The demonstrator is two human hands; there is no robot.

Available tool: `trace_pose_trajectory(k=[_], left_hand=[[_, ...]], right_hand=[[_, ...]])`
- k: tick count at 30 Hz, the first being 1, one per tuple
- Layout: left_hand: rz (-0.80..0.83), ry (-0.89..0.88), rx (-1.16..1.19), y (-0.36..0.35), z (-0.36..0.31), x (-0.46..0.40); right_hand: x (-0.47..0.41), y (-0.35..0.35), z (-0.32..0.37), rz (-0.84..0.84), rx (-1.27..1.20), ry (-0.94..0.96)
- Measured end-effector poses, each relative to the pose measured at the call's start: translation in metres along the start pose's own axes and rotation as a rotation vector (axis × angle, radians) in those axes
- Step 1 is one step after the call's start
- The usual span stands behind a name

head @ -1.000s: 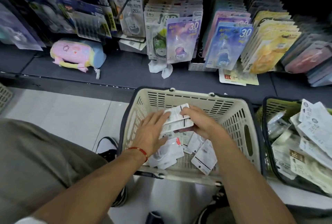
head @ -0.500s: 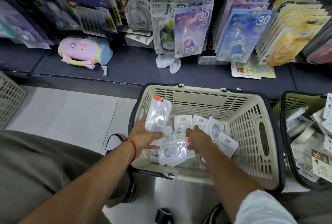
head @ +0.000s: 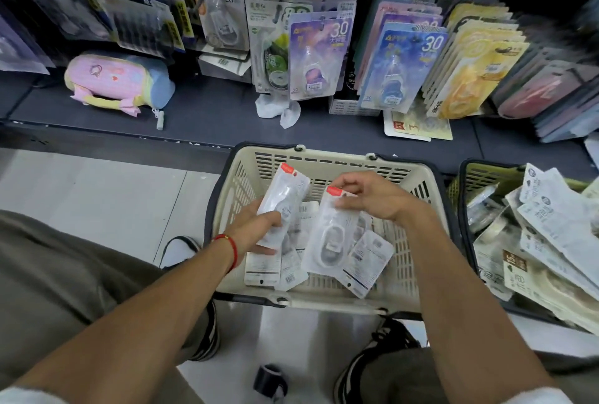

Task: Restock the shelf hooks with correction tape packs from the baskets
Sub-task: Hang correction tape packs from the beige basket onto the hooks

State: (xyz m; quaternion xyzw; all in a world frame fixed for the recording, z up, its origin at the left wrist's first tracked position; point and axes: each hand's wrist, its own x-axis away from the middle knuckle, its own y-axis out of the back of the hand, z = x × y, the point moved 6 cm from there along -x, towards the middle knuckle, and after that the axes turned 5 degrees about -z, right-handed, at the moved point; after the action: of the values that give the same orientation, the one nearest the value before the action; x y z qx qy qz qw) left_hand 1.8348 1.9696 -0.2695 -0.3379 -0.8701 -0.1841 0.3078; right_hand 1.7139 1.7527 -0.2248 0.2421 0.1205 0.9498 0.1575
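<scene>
A beige basket (head: 324,162) stands on the floor before the shelf, with several clear correction tape packs lying in it. My left hand (head: 256,230) grips one clear pack with a red top (head: 285,191), held upright over the basket's left side. My right hand (head: 372,197) pinches the red top of a second clear pack (head: 332,235), which hangs down over the basket's middle. Behind the basket, correction tape packs hang in rows on the shelf hooks (head: 319,56).
A second basket (head: 468,176) at the right is heaped with white packets. A pastel pouch (head: 116,82) and loose cards lie on the dark shelf base. My shoes and a small dark object (head: 270,381) are on the white floor below the basket.
My right hand has lifted a second pack out of the basket by its top. My left hand keeps its pack and has moved a little to the right.
</scene>
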Motion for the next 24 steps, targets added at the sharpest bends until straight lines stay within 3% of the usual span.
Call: trace_pose_trajectory(k=[2, 5, 8, 10, 11, 15, 17, 20, 24], left_hand=[[0.159, 0.090, 0.079, -0.016, 0.008, 0.005], [0.335, 0.055, 0.021, -0.030, 0.017, 0.009], [0.317, 0.051, 0.017, -0.029, 0.027, 0.006], [0.235, 0.075, 0.048, -0.021, 0.031, 0.000], [0.197, 0.087, 0.064, -0.017, 0.032, -0.003], [0.122, 0.112, 0.099, -0.003, 0.041, -0.012], [0.125, 0.114, 0.105, -0.002, 0.045, -0.015], [0.132, 0.108, 0.118, -0.003, 0.047, -0.018], [0.110, 0.090, 0.154, -0.003, 0.040, -0.019]], right_hand=[[-0.001, -0.007, 0.008, -0.111, 0.009, 0.061], [-0.008, -0.022, 0.004, -0.247, 0.065, 0.135], [-0.014, -0.027, -0.018, -0.372, 0.039, 0.129], [-0.012, -0.017, -0.044, -0.417, 0.251, 0.064], [-0.011, -0.014, -0.062, -0.336, 0.464, 0.003], [0.014, -0.026, -0.150, 0.280, 1.260, -0.162], [0.015, -0.036, -0.163, 0.331, 1.425, -0.076], [0.010, -0.030, -0.170, 0.299, 1.366, -0.027], [0.021, -0.001, -0.174, 0.237, 0.944, -0.296]])
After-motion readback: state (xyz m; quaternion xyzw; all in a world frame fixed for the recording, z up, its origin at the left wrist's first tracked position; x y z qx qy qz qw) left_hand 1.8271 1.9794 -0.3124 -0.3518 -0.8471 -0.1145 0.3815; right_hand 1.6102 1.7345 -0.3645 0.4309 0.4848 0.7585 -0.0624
